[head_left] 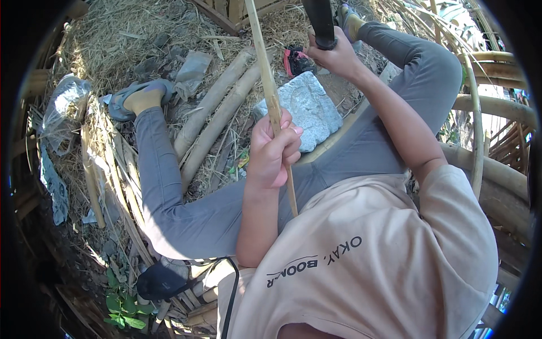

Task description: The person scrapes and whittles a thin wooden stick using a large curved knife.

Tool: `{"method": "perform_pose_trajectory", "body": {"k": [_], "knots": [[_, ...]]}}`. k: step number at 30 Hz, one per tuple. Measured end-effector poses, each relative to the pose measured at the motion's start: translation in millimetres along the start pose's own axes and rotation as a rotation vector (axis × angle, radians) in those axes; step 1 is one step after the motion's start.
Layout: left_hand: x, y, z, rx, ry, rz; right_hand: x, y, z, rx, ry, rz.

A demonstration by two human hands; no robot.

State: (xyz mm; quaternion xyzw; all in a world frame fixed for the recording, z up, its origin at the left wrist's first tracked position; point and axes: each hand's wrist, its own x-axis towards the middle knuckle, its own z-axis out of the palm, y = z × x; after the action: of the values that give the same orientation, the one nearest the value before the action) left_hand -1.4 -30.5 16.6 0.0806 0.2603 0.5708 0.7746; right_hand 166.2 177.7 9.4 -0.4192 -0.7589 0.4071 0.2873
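left hand [273, 151] grips the stick [261, 56]; right hand [337, 56] holds a black tool [320, 22]; looks partly trimmed, can't tell what's left

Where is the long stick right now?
In the head view, the stick runs down from the top edge near the middle, gripped in the left hand.

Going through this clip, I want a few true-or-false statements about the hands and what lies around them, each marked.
1. The left hand holds a wooden stick. True.
2. The right hand is empty. False: it holds a black tool.
3. The pale stone block lies between the person's legs. True.
4. The two round poles lie to the right of the stone block. False: they lie to its left.
5. The trousers are bright red. False: they are grey.
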Motion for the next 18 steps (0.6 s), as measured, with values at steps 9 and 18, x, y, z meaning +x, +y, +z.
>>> {"method": "perform_pose_trajectory", "body": {"k": [9, 18], "knots": [[-2.9, 5.1, -4.7, -0.047, 0.001, 0.013, -23.4, -47.9, 36.2, -0.237, -0.421, -0.202], [-1.1, -0.8, -1.9, 0.04, 0.109, 0.046, -31.3, -58.5, 49.3, -0.387, -0.368, -0.28]]}}
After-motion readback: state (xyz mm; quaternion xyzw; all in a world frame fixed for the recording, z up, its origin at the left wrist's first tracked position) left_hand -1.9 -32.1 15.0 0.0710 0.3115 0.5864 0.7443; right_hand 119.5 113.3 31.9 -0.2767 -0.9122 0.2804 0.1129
